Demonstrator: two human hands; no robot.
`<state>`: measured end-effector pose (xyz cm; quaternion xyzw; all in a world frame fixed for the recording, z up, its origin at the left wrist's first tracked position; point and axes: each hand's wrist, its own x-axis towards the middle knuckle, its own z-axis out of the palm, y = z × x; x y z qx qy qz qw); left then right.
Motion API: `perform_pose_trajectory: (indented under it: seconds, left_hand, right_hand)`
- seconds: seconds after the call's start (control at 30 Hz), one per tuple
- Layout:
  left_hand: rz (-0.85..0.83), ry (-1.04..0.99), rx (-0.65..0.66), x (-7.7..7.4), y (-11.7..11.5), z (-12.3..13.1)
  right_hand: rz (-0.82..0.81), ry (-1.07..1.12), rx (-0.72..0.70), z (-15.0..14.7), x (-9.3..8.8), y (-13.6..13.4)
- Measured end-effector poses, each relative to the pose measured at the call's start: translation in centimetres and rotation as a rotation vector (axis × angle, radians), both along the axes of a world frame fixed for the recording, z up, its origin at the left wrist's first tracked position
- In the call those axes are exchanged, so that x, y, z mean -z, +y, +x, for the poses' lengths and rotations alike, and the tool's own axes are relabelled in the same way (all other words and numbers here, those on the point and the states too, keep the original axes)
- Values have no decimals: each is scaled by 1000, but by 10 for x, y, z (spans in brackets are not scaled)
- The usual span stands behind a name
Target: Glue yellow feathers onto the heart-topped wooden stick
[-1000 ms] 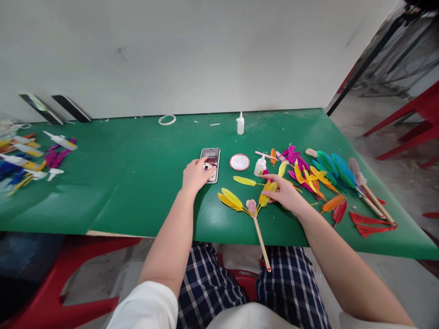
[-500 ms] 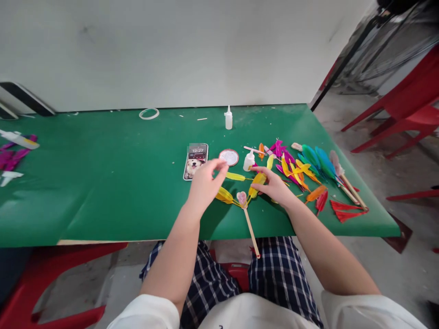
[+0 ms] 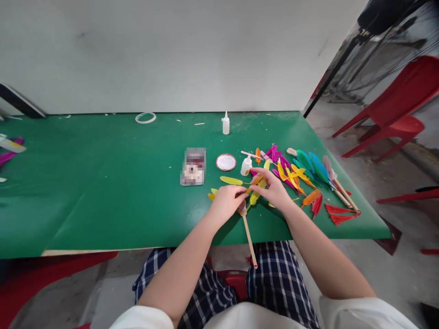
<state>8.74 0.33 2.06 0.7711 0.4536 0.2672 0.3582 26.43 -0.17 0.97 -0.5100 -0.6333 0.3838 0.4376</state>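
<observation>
An orange-yellow feather [image 3: 254, 182] spans the gap between my two hands above the table. The fingers of my right hand [image 3: 273, 186] pinch its upper part. My left hand [image 3: 226, 201] closes its fingertips at the lower end, partly covering it. Beneath them lies a wooden stick [image 3: 248, 237] with a pinkish heart-shaped piece [image 3: 243, 206] at its top, mostly hidden by my left hand. Yellow feathers fan out from that top on both sides. A loose yellow feather [image 3: 231, 181] rests just beyond my left hand.
A white glue bottle [image 3: 246, 165] and a round white disc [image 3: 226, 162] stand beyond my hands; another bottle [image 3: 225, 124] is farther back. To the left lies a phone [image 3: 194, 167]. Colourful feathers [image 3: 288, 171] and a red tassel [image 3: 340, 214] spread on the right.
My left hand has come down and right, over the heart-shaped piece, and now meets my right hand at the orange-yellow feather. The view has shifted slightly.
</observation>
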Motion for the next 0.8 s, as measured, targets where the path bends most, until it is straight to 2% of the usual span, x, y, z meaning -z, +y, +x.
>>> perform_pose_trajectory:
  seconds: [0.1,0.17,0.23,0.33,0.43,0.57,0.63,0.8]
  left_hand:
    - [92,-2,-67,-2,3,-5]
    - [78,-51,-144,-6,5,-11]
    - [43,-128,-200,-11,6,-18]
    - [-35,-251,-253,-15,9,-25]
    - [-92,-394,-283,-17,10,-27]
    - [-120,-549,-295,-20,8,-27]
    - [-100,-568,-310,-21,6,-27]
    - [54,-543,-336,-16,-2,-28]
  right_hand:
    - [42,85,162,4,1,4]
    - [40,92,316,9,0,6]
    - [-8,20,375,12,-4,10]
    - [-51,-197,266,11,-11,21]
    - [32,-426,181,1,-13,40]
    - [38,-537,124,-11,-6,61]
    - [3,-464,137,-14,-5,64]
    - [-61,60,98,-13,-17,51]
